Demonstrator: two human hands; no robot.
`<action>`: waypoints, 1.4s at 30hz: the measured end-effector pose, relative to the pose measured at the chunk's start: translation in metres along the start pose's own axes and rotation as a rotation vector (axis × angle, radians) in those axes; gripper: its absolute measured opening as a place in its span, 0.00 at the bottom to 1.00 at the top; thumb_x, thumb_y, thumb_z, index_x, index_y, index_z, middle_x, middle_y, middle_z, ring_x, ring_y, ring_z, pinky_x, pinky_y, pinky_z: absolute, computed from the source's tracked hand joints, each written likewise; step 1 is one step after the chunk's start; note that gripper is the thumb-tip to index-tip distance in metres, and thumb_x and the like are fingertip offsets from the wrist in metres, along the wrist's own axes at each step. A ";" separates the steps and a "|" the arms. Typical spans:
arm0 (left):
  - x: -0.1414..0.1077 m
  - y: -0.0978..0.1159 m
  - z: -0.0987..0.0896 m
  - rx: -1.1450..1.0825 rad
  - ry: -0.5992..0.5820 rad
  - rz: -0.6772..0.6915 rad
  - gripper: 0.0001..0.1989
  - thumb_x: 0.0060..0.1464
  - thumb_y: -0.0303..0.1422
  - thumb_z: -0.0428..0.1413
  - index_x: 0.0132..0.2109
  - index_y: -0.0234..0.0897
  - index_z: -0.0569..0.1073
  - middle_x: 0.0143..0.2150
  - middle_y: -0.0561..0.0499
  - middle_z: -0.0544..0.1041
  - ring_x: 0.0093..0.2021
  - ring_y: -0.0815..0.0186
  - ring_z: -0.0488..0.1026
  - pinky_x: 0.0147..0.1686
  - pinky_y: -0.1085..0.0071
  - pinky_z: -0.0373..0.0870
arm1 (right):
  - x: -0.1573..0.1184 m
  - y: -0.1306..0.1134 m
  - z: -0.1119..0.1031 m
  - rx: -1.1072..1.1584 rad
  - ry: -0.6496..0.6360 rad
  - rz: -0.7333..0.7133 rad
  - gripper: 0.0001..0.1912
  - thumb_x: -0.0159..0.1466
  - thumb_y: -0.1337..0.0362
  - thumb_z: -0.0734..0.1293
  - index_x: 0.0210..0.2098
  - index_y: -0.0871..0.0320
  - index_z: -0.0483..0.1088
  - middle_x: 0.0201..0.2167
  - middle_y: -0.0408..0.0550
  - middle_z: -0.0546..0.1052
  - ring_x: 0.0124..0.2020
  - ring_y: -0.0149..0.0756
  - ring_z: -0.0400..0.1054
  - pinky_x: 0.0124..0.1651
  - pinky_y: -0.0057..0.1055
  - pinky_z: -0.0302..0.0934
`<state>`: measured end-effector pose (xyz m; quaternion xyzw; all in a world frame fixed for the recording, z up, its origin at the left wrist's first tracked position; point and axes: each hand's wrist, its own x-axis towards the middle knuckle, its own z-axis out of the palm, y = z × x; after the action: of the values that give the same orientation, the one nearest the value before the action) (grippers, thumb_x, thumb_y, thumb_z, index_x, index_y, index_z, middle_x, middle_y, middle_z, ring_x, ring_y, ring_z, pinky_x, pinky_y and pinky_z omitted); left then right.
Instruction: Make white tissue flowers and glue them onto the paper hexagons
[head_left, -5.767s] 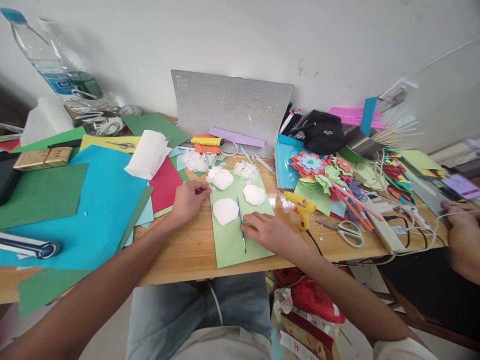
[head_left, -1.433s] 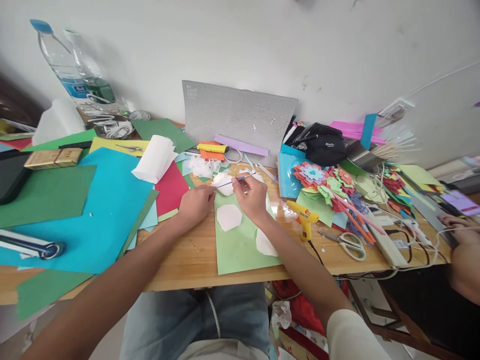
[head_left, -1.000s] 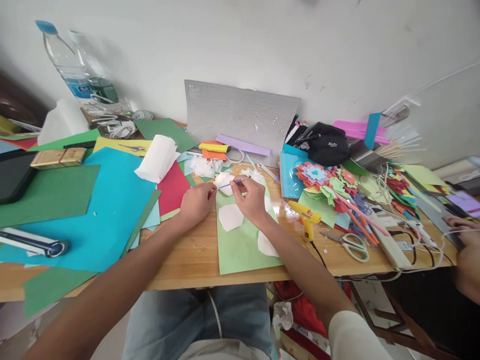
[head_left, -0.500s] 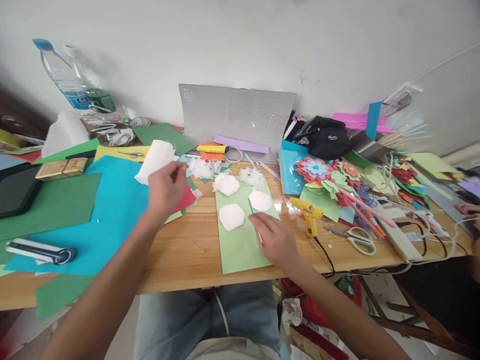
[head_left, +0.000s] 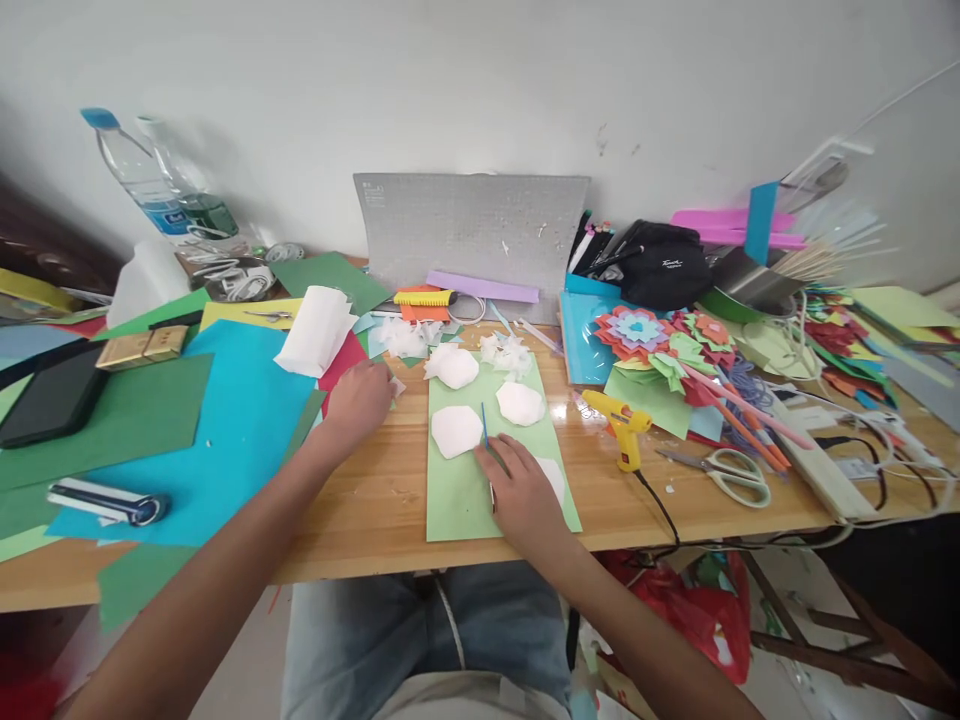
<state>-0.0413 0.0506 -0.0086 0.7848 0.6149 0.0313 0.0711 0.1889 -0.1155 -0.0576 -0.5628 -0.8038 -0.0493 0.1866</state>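
My right hand [head_left: 521, 495] is closed around a thin blue stick [head_left: 484, 424], its tip pointing away from me. The hand rests over a light green sheet [head_left: 454, 505]. On that sheet lie several white paper pieces, among them a rounded one [head_left: 456, 432] just left of the stick and another [head_left: 521, 404] beyond the hand. A further white piece [head_left: 553, 480] is partly covered by my right hand. My left hand [head_left: 364, 400], fingers drawn together, is low over the table beside a small pale scrap [head_left: 397, 387]; whatever its fingers hold is hidden.
A white paper roll [head_left: 315, 332] lies behind my left hand. To the right are a yellow glue gun [head_left: 621, 425], scissors [head_left: 727, 478] and layered paper flowers [head_left: 637, 335]. A stapler [head_left: 109, 500] sits on blue paper [head_left: 244, 430] at left. A grey cutting mat [head_left: 472, 230] leans against the wall.
My left hand has moved down and right, away from the white roll. My right hand has shifted left and nearer to me with the stick, uncovering part of a white piece.
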 end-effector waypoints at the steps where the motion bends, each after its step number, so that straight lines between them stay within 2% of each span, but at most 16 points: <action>1: 0.002 -0.001 0.001 -0.021 -0.020 -0.003 0.15 0.58 0.33 0.47 0.38 0.33 0.77 0.39 0.37 0.78 0.37 0.55 0.75 0.31 0.67 0.67 | 0.001 0.000 -0.001 0.001 -0.004 0.000 0.27 0.61 0.78 0.57 0.58 0.63 0.69 0.54 0.63 0.73 0.59 0.53 0.64 0.58 0.53 0.66; 3: 0.004 -0.002 0.001 -0.071 -0.044 -0.005 0.13 0.56 0.33 0.48 0.37 0.34 0.76 0.38 0.39 0.79 0.36 0.56 0.75 0.30 0.68 0.67 | 0.002 0.001 -0.002 0.003 -0.003 -0.002 0.26 0.62 0.78 0.56 0.57 0.63 0.69 0.54 0.63 0.73 0.59 0.52 0.64 0.58 0.53 0.66; 5: 0.005 -0.002 0.000 -0.123 -0.021 -0.009 0.13 0.55 0.32 0.48 0.35 0.35 0.76 0.39 0.39 0.79 0.37 0.56 0.75 0.30 0.68 0.66 | 0.002 0.002 -0.002 0.013 0.005 -0.004 0.26 0.62 0.79 0.56 0.56 0.63 0.70 0.53 0.63 0.74 0.59 0.52 0.64 0.58 0.52 0.66; 10: 0.005 0.000 -0.019 -0.357 0.138 0.015 0.09 0.55 0.34 0.50 0.35 0.37 0.75 0.37 0.45 0.80 0.36 0.60 0.75 0.33 0.69 0.67 | 0.005 0.000 0.002 0.041 0.038 -0.007 0.26 0.59 0.80 0.56 0.53 0.63 0.72 0.53 0.62 0.74 0.59 0.51 0.65 0.58 0.50 0.67; 14: 0.003 0.009 -0.034 -0.612 0.221 -0.033 0.07 0.52 0.36 0.55 0.32 0.38 0.74 0.34 0.49 0.80 0.35 0.62 0.75 0.35 0.70 0.69 | 0.009 0.000 -0.003 0.087 0.046 0.015 0.25 0.61 0.79 0.56 0.53 0.61 0.71 0.52 0.60 0.75 0.58 0.49 0.66 0.58 0.50 0.66; 16: -0.004 0.018 -0.032 -0.805 0.179 -0.043 0.08 0.50 0.37 0.57 0.32 0.37 0.73 0.32 0.49 0.80 0.34 0.62 0.76 0.35 0.69 0.71 | 0.013 0.002 -0.011 0.157 0.061 0.047 0.23 0.62 0.78 0.57 0.53 0.60 0.71 0.50 0.58 0.76 0.56 0.47 0.68 0.57 0.48 0.67; 19: -0.022 0.035 -0.015 -1.167 -0.013 0.012 0.11 0.51 0.40 0.58 0.33 0.36 0.72 0.31 0.49 0.79 0.35 0.62 0.77 0.38 0.68 0.73 | 0.025 0.007 -0.031 0.292 0.122 0.142 0.17 0.64 0.73 0.59 0.49 0.58 0.72 0.43 0.55 0.78 0.47 0.43 0.72 0.50 0.42 0.70; 22: -0.039 0.051 0.004 -1.241 -0.128 0.052 0.13 0.51 0.42 0.59 0.33 0.35 0.72 0.30 0.48 0.78 0.34 0.63 0.77 0.37 0.67 0.72 | 0.045 0.011 -0.050 0.430 0.169 0.217 0.11 0.65 0.67 0.62 0.44 0.56 0.74 0.39 0.52 0.79 0.43 0.41 0.73 0.47 0.40 0.69; 25: -0.046 0.058 0.011 -1.341 -0.161 0.073 0.15 0.52 0.43 0.60 0.34 0.35 0.72 0.31 0.48 0.78 0.34 0.63 0.77 0.38 0.67 0.73 | 0.069 0.013 -0.057 0.663 0.076 0.363 0.11 0.64 0.60 0.65 0.43 0.56 0.75 0.38 0.51 0.80 0.39 0.39 0.74 0.41 0.34 0.70; 28: -0.045 0.056 0.007 -1.450 -0.195 0.086 0.16 0.51 0.44 0.61 0.34 0.35 0.71 0.31 0.49 0.77 0.35 0.64 0.76 0.40 0.67 0.73 | 0.091 0.014 -0.052 0.937 -0.091 0.473 0.16 0.59 0.55 0.70 0.44 0.57 0.75 0.37 0.50 0.80 0.38 0.37 0.74 0.36 0.30 0.69; 31: -0.042 0.052 0.002 -1.475 -0.224 0.082 0.16 0.51 0.44 0.63 0.33 0.35 0.72 0.32 0.49 0.78 0.35 0.64 0.76 0.40 0.66 0.74 | 0.108 0.015 -0.039 1.115 -0.163 0.469 0.14 0.57 0.54 0.72 0.37 0.57 0.77 0.32 0.48 0.80 0.33 0.34 0.73 0.34 0.30 0.68; 34: -0.041 0.049 0.002 -1.548 -0.242 0.012 0.17 0.51 0.45 0.63 0.37 0.36 0.71 0.33 0.48 0.80 0.36 0.64 0.77 0.41 0.65 0.75 | 0.117 0.015 -0.028 1.255 -0.136 0.536 0.13 0.54 0.54 0.73 0.30 0.58 0.77 0.26 0.45 0.78 0.27 0.31 0.71 0.33 0.30 0.67; 38: -0.039 0.049 0.009 -1.677 -0.264 -0.080 0.22 0.50 0.43 0.64 0.48 0.37 0.71 0.35 0.47 0.81 0.38 0.62 0.78 0.41 0.63 0.76 | 0.119 0.012 -0.020 1.369 -0.053 0.644 0.14 0.50 0.54 0.76 0.28 0.57 0.76 0.24 0.43 0.77 0.26 0.32 0.72 0.35 0.33 0.69; 42: -0.038 0.050 0.015 -1.687 -0.249 -0.090 0.17 0.48 0.41 0.66 0.40 0.33 0.76 0.34 0.47 0.79 0.36 0.65 0.77 0.39 0.66 0.77 | 0.115 0.009 -0.015 1.411 -0.028 0.662 0.13 0.50 0.55 0.76 0.29 0.58 0.77 0.23 0.43 0.77 0.26 0.32 0.72 0.36 0.32 0.70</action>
<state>-0.0005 0.0006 -0.0142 0.4416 0.4040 0.3896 0.6999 0.1667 -0.0148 -0.0037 -0.5221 -0.4376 0.5391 0.4952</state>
